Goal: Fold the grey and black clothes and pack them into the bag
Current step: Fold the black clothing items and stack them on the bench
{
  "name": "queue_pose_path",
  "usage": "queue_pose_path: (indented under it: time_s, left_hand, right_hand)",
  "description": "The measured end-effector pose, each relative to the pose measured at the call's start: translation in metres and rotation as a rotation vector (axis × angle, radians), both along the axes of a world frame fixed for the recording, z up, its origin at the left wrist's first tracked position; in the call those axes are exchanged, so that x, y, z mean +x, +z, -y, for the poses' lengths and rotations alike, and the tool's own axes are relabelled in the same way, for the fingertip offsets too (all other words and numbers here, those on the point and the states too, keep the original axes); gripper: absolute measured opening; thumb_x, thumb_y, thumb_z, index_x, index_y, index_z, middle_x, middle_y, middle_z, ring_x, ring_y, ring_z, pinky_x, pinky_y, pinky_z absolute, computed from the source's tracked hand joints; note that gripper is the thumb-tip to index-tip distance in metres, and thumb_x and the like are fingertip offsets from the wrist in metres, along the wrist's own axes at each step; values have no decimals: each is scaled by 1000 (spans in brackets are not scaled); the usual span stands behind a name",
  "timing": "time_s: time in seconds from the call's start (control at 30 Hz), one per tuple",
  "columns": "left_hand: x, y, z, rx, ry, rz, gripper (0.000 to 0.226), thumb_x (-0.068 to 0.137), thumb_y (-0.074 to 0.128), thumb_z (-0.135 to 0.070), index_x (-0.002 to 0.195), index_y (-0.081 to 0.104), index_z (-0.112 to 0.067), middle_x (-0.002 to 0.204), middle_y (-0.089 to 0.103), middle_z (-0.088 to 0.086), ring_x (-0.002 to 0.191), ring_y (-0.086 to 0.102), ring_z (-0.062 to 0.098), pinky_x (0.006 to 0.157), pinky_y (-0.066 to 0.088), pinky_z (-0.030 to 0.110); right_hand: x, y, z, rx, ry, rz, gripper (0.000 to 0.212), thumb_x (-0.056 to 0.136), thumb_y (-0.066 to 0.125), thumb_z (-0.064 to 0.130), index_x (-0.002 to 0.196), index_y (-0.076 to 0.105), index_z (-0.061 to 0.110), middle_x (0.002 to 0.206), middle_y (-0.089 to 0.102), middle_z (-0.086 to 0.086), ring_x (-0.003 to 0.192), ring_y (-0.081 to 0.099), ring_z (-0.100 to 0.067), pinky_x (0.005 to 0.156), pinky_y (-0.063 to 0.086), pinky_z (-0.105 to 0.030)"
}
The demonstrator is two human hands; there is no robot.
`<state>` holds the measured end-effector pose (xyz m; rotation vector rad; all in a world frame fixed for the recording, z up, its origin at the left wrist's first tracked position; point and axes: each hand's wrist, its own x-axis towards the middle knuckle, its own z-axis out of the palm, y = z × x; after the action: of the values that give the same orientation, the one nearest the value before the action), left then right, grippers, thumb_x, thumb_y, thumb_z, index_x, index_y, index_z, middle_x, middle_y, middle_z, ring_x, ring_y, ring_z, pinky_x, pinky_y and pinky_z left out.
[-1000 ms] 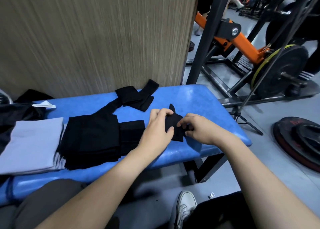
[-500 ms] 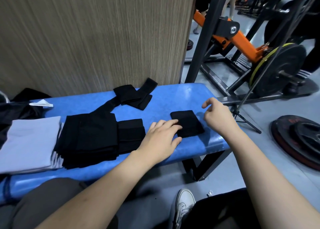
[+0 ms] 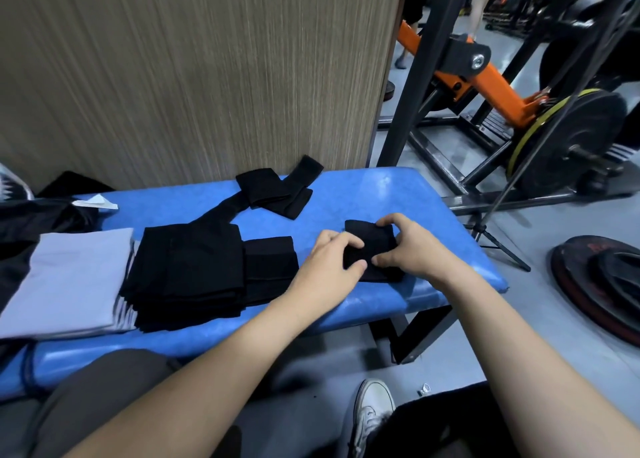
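Both hands on the small black folded piece (image 3: 372, 249), lying on the blue bench (image 3: 398, 194) near its right end. Left hand (image 3: 329, 267): fingers curled over the piece's left edge, thumb pinching the near side. Right hand (image 3: 412, 249): fingers arched over the far right corner, thumb tucked on the near edge. Both grip the cloth; neither spread flat.

Left of the left hand, touching or nearly so: black folded stack (image 3: 187, 270) with a smaller black fold (image 3: 272, 267) against its right side. Further left: grey folded garment (image 3: 69, 274), edge touching the black stack. Beyond the hands, toward the wall: loose black pieces (image 3: 277, 192), only partly folded. Far left, a dark heap (image 3: 31, 222), could be the bag, cannot tell.

Judgement: tidying the fold on the small piece; packing not started.

Risks:
- Small thick fold springs open on release if not pressed flat.
- Piece sits close to the bench's right end and front edge; a sideways pull could drag it off onto the floor.
- Left forearm passes just beside the smaller fold; a sweep left could knock the stack askew.
- Black on black: layers hard to tell apart, easy to grab two.
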<state>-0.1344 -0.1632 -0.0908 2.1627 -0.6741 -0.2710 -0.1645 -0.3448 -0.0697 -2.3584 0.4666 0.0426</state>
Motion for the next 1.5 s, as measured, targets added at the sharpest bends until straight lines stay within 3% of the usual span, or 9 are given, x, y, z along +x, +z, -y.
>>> queue_pose_path:
  time_s: [0.27, 0.37, 0.47, 0.73, 0.9, 1.0, 1.13, 1.4, 1.5]
  left_hand:
    - [2, 16, -3, -438, 210, -271, 27, 82, 76, -17, 98, 57, -29, 123, 45, -5, 95, 69, 15, 86, 57, 32]
    - [5, 16, -6, -391, 296, -259, 28, 83, 76, -24, 98, 54, -26, 119, 43, -5, 97, 60, 12, 76, 47, 20]
    - [8, 15, -9, -382, 348, -218, 26, 84, 72, -17, 97, 51, -25, 116, 41, -3, 95, 54, 14, 74, 42, 18]
    - [18, 29, -32, -454, 409, -193, 24, 86, 65, -9, 99, 53, -26, 121, 47, -2, 94, 51, -1, 67, 38, 5]
    - [20, 42, -59, -201, 324, 4, 19, 89, 59, -15, 98, 51, -31, 112, 46, -12, 72, 53, 5, 62, 40, 21]
    - [20, 45, -73, -19, 250, 236, 14, 92, 58, -19, 99, 54, -30, 106, 45, -15, 79, 54, 4, 68, 44, 25]
    - [21, 44, -87, 109, 202, 320, 17, 94, 57, -21, 108, 62, -28, 109, 48, -14, 88, 56, 9, 87, 47, 33]
    - [22, 32, -103, 355, 209, 518, 28, 98, 52, -29, 123, 63, -26, 116, 48, -13, 105, 49, 18, 108, 21, 23]
    - [24, 30, -104, 422, 185, 578, 31, 97, 51, -29, 125, 64, -24, 116, 49, -8, 108, 52, 13, 118, 10, 29]
  right_hand:
    - [-2, 8, -20, 531, -34, 146, 46, 77, 81, 3, 115, 58, 17, 102, 65, -6, 82, 66, -16, 68, 56, -27]
    - [0, 5, -30, 528, 33, 134, 38, 80, 79, 10, 112, 60, 21, 109, 68, -3, 91, 68, -13, 79, 57, -31]
    - [1, 5, -37, 568, 75, 138, 24, 89, 70, 10, 111, 62, 17, 104, 66, 0, 83, 65, -3, 73, 53, -19]
    - [16, 21, -46, 851, -13, 155, 26, 89, 64, -2, 107, 59, 16, 97, 56, -15, 82, 54, -27, 68, 50, -33]
    - [24, 22, -61, 836, 40, 126, 31, 87, 65, -7, 111, 58, 9, 83, 49, -13, 81, 55, -28, 76, 49, -39]
    - [28, 20, -71, 811, 79, 112, 30, 84, 68, -6, 108, 59, 9, 89, 47, -13, 84, 53, -28, 77, 49, -38]
    - [34, 17, -80, 769, 129, 89, 30, 84, 68, -6, 108, 60, 10, 95, 51, -15, 84, 56, -27, 75, 50, -35]
    - [45, 5, -100, 628, 188, -1, 33, 82, 71, -2, 111, 60, 10, 91, 50, -12, 79, 51, -24, 67, 44, -32]
    - [50, 3, -105, 589, 197, -4, 33, 82, 70, -3, 111, 59, 9, 89, 49, -12, 79, 49, -24, 67, 41, -33]
